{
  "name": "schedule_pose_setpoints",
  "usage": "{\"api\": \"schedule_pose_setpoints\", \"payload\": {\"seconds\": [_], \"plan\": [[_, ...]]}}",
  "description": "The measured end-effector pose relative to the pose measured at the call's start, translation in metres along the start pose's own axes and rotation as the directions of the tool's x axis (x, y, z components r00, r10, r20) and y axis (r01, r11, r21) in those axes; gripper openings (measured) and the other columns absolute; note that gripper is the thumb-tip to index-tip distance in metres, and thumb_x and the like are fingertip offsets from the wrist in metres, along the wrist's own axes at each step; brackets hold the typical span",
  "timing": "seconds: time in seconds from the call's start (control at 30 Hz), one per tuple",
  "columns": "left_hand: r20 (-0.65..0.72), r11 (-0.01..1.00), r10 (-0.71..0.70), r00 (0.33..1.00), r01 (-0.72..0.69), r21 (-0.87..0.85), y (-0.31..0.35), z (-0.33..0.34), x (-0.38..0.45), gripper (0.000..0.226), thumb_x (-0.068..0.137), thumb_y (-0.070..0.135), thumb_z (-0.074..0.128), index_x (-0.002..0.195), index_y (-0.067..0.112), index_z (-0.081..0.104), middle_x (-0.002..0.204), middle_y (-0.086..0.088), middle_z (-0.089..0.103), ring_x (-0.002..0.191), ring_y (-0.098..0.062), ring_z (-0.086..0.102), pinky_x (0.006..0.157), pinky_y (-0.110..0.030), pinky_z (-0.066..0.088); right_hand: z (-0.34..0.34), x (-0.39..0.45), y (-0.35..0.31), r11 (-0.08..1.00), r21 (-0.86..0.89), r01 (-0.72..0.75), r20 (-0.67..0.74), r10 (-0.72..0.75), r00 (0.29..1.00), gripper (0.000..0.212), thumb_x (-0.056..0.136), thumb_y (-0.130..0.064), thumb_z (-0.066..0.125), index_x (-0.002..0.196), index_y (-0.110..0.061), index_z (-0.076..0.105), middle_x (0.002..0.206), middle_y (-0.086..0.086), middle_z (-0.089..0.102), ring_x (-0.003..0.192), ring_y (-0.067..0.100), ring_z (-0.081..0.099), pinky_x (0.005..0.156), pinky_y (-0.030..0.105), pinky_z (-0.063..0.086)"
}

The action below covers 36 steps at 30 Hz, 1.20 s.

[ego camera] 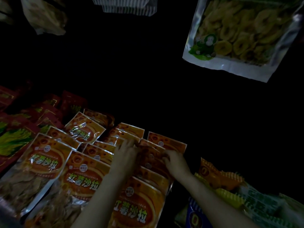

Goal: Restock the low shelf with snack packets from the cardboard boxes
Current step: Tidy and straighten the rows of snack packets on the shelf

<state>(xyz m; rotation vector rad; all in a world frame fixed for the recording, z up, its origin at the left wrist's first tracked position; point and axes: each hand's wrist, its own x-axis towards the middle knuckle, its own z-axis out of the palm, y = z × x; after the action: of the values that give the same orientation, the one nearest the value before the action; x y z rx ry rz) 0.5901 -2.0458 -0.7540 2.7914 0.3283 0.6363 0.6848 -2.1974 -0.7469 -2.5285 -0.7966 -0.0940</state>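
Several orange snack packets (pixel 82 171) with white Chinese lettering lie in overlapping rows on the dark low shelf. Both my hands reach into the right-hand row. My left hand (pixel 125 153) lies with its fingers spread over the top edge of one orange packet (pixel 150 159). My right hand (pixel 176 160) pinches that same packet's right edge with curled fingers. Another orange packet (pixel 167 142) lies just behind it. The shelf surface is too dark to make out.
Dark red packets with green print (pixel 18 139) lie at the left. A clear bag of yellow banana chips (pixel 241 35) hangs at the upper right. Orange, yellow and green packets (pixel 233 193) lie at the lower right. Pale bags (pixel 44 17) hang at the top left.
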Motion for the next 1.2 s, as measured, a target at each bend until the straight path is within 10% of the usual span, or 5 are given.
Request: {"api": "schedule_pose_setpoints", "payload": {"seconds": [0.13,0.57,0.8,1.03,1.2], "plan": [[0.136,0.987,-0.157,0.978,0.160,-0.008,-0.009,0.008,0.001,0.029,0.097,0.028,0.044,0.119,0.021,0.061,0.129,-0.002,0.047,0.123,-0.022,0.043,0.101,-0.037,0.036,-0.007,0.005,0.002,0.999,-0.002,0.033,-0.171,-0.032,0.985,0.030,0.100,-0.017,0.039,0.124,-0.018,0.057,0.109,0.008,0.065,0.094,0.024,0.062,0.073,0.031,0.049],[0.258,0.918,-0.262,0.930,0.323,-0.232,-0.001,0.024,0.005,0.033,0.098,0.021,0.043,0.129,0.020,0.054,0.122,-0.007,0.060,0.108,-0.021,0.060,0.079,-0.025,0.047,0.003,0.012,-0.002,0.999,-0.037,0.032,0.257,-0.022,0.966,0.033,0.099,-0.013,0.042,0.128,-0.012,0.056,0.133,0.007,0.054,0.121,0.020,0.050,0.088,0.017,0.036],[0.177,0.878,-0.278,0.944,0.324,-0.352,-0.021,0.007,0.004,0.025,0.095,0.016,0.049,0.117,0.016,0.061,0.115,-0.008,0.065,0.104,-0.021,0.060,0.080,-0.027,0.044,-0.016,0.002,0.012,0.996,-0.041,0.073,-0.069,-0.076,0.995,0.029,0.098,-0.013,0.043,0.123,-0.012,0.057,0.122,0.008,0.060,0.114,0.023,0.056,0.091,0.026,0.043],[0.119,0.911,-0.212,0.970,0.240,-0.336,-0.021,-0.011,-0.009,0.028,0.096,0.020,0.047,0.122,0.018,0.060,0.121,-0.005,0.063,0.110,-0.021,0.058,0.083,-0.026,0.044,-0.028,-0.012,0.004,0.994,-0.083,0.070,0.050,-0.066,0.997,0.044,0.099,-0.028,0.043,0.141,-0.018,0.038,0.146,0.003,0.034,0.134,0.021,0.033,0.108,0.026,0.028],[0.219,0.919,-0.226,0.949,0.282,-0.275,-0.029,-0.021,-0.033,0.032,0.098,0.026,0.044,0.120,0.012,0.062,0.118,-0.012,0.065,0.109,-0.028,0.059,0.088,-0.033,0.046,-0.023,-0.058,-0.021,0.967,-0.089,0.238,0.559,-0.149,0.816,0.063,0.086,-0.047,0.060,0.141,-0.027,0.036,0.143,-0.003,0.032,0.136,0.016,0.027,0.112,0.032,0.027]]}}
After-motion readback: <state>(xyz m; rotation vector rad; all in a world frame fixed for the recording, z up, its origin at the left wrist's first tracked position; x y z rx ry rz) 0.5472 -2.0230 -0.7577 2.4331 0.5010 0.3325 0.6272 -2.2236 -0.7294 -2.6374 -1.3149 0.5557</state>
